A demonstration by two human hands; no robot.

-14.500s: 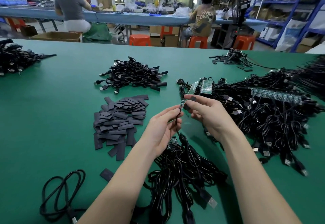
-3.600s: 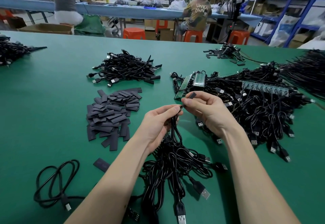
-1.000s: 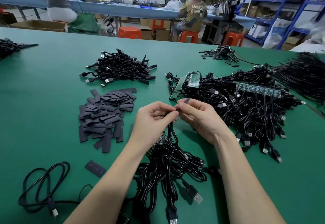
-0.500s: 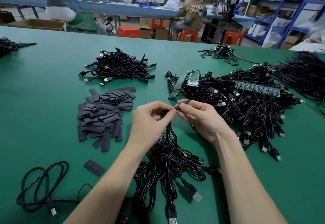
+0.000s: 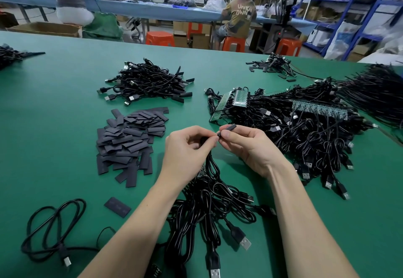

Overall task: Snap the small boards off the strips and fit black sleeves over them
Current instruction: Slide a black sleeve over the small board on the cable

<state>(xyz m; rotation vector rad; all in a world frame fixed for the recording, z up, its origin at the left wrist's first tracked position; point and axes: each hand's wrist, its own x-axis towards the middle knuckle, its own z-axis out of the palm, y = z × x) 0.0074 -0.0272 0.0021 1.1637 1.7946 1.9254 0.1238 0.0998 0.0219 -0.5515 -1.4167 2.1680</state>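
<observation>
My right hand pinches a black sleeve between thumb and fingers, its far end sticking up to the right. My left hand pinches a black cable just left of the sleeve; the small board at the cable's end is hidden by my fingertips. A bundle of cables hangs from my left hand onto the green table. Loose black sleeves lie piled at the left. Two green board strips with cables attached rest on the heap at the right.
A pile of finished cables lies behind the sleeves. A single sleeve and a coiled cable lie at the near left. More cables spread at the far right. Two people sit at a far bench.
The sleeve in my right hand has come a little closer to the cable end in my left hand. Both hands stay above the cable bundle.
</observation>
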